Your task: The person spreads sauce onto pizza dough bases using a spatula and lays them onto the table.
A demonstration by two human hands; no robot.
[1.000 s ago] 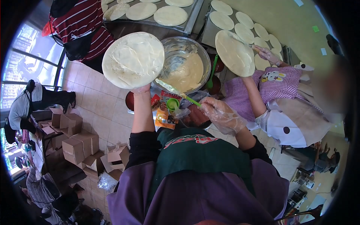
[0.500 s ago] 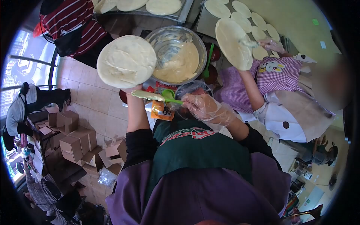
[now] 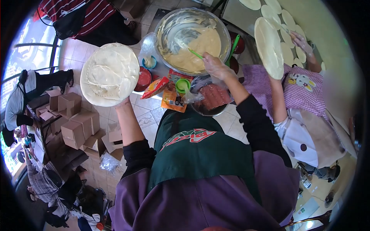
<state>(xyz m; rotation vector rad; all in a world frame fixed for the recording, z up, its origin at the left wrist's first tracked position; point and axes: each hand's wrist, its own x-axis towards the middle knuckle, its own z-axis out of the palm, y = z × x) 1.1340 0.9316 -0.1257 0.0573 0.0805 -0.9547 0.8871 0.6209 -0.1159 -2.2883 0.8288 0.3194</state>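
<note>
On my left hand rests a round pizza base, its top smeared with pale cream sauce; my fingers are hidden beneath it. My right hand, in a clear plastic glove, grips a green-handled spatula. The spatula's blade reaches into a large metal bowl of thick yellowish sauce. Below the bowl, a smaller metal bowl contains a block of pinkish minced meat.
Near the bowls are a green cup, an orange pouch, a red packet and a red bowl. A co-worker's hand spreads sauce on another base at the right. Cardboard boxes lie at the left.
My right hand has moved up and the spatula has gone from in front of my apron into the large bowl. My left hand has carried the base leftward.
</note>
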